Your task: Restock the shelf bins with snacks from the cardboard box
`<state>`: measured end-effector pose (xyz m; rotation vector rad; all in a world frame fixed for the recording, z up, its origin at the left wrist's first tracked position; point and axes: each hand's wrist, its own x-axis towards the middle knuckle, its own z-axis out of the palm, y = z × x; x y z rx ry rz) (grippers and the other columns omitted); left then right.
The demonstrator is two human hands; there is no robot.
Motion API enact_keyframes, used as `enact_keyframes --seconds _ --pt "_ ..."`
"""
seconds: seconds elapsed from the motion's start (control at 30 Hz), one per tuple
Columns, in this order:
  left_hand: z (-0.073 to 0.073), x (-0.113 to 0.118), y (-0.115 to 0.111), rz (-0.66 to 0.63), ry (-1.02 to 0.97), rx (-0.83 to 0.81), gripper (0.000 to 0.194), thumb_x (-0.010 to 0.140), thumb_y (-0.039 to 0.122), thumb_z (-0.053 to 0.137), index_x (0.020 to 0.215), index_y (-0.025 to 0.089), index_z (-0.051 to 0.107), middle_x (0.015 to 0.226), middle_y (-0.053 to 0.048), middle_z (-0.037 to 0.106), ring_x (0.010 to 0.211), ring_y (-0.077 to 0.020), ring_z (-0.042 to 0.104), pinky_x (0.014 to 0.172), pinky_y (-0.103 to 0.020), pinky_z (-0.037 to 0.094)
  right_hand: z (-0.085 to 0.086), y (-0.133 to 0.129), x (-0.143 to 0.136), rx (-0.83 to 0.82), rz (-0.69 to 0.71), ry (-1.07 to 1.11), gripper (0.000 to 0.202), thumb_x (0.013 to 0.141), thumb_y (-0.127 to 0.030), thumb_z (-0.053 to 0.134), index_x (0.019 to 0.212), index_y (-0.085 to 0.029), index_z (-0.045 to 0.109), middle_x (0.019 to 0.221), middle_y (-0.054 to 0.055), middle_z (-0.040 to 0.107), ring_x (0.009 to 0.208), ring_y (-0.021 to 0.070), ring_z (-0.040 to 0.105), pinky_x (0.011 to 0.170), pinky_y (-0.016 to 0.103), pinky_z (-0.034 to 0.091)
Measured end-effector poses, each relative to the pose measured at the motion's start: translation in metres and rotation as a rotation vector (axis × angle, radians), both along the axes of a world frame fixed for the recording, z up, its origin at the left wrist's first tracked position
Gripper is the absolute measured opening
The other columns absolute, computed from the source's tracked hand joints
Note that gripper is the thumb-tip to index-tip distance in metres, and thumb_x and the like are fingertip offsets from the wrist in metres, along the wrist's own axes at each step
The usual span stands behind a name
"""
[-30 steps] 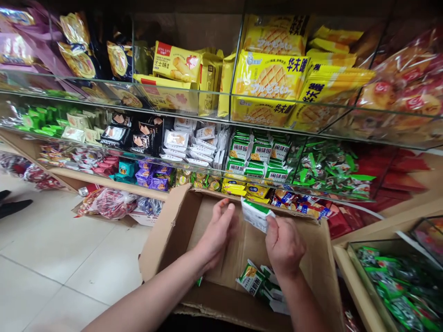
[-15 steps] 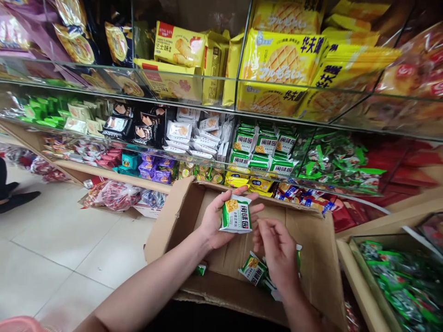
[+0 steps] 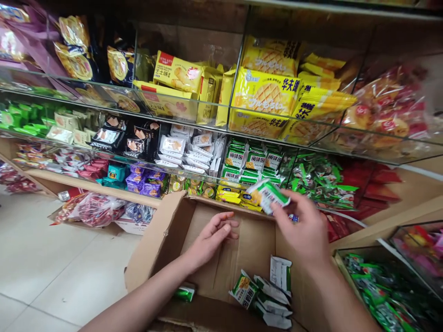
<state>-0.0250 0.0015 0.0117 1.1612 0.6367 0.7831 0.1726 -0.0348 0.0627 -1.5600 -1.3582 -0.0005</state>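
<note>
Lifted off the left hand (image 3: pixel 211 240), 1 packet (image 3: pixel 266 196) sits pinched between right fingers (image 3: pixel 299 200), seemingly near its end.

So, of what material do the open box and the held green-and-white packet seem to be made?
The open box looks like cardboard with a matt finish: brown, creased, and rough along its rim. The held packet seems to be thin plastic film, perhaps metallized, glossy, as its crinkled end catches the light.

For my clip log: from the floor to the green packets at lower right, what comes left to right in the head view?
Tiled floor, left hand, held green-and-white packet, right hand, green packets.
</note>
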Motion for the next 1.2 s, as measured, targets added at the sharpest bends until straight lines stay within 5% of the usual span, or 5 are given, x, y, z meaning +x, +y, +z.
enact_keyframes --seconds 0.17,0.3,0.5,0.8,1.2 --pt "0.017 0.005 0.009 0.043 0.241 0.481 0.024 0.080 0.027 0.051 0.103 0.018 0.053 0.100 -0.007 0.059 0.092 -0.0175 0.055 0.084 -0.034 0.043 0.052 0.060 0.035 -0.151 -0.235 -0.673 0.028 0.080 -0.024 0.046 0.101 -0.008 0.054 0.092 0.017 0.057 0.085 0.0268 0.056 0.072 0.037 0.044" --pt "0.036 0.016 0.031 0.127 0.383 1.049 0.028 0.081 0.018 0.047 0.108 0.019 0.052 0.111 -0.008 0.055 0.107 -0.0186 0.048 0.094 -0.036 0.036 0.060 0.096 0.031 -0.449 -0.266 -0.812 0.022 0.078 -0.008 0.039 0.092 -0.004 0.056 0.088 0.018 0.055 0.077 0.0265 0.060 0.064 0.033 0.045" --pt "0.056 0.043 0.080 0.250 0.699 1.492 0.038 0.080 0.018 0.043 0.118 0.015 0.047 0.129 -0.009 0.044 0.124 -0.0252 0.030 0.101 -0.043 0.026 0.063 0.114 0.026 -0.584 -0.266 -0.877 0.032 0.074 0.000 0.035 0.092 -0.004 0.061 0.089 0.020 0.059 0.083 0.0275 0.060 0.065 0.032 0.047" --pt "0.073 0.104 0.140 0.291 1.128 1.672 0.041 0.084 0.023 0.037 0.125 0.017 0.042 0.132 -0.007 0.041 0.127 -0.0318 0.019 0.099 -0.056 0.018 0.062 0.132 0.034 -0.636 -0.229 -0.980 0.032 0.078 -0.006 0.036 0.094 -0.005 0.063 0.085 0.021 0.065 0.082 0.0284 0.062 0.065 0.036 0.049" --pt "0.090 0.109 0.147 0.193 1.151 1.637 0.034 0.076 0.010 0.047 0.108 0.018 0.053 0.119 -0.010 0.052 0.119 -0.0298 0.030 0.096 -0.058 0.017 0.069 0.132 0.041 -0.664 -0.157 -0.918 0.032 0.077 -0.002 0.035 0.096 -0.005 0.061 0.091 0.021 0.062 0.084 0.0245 0.061 0.069 0.032 0.045"
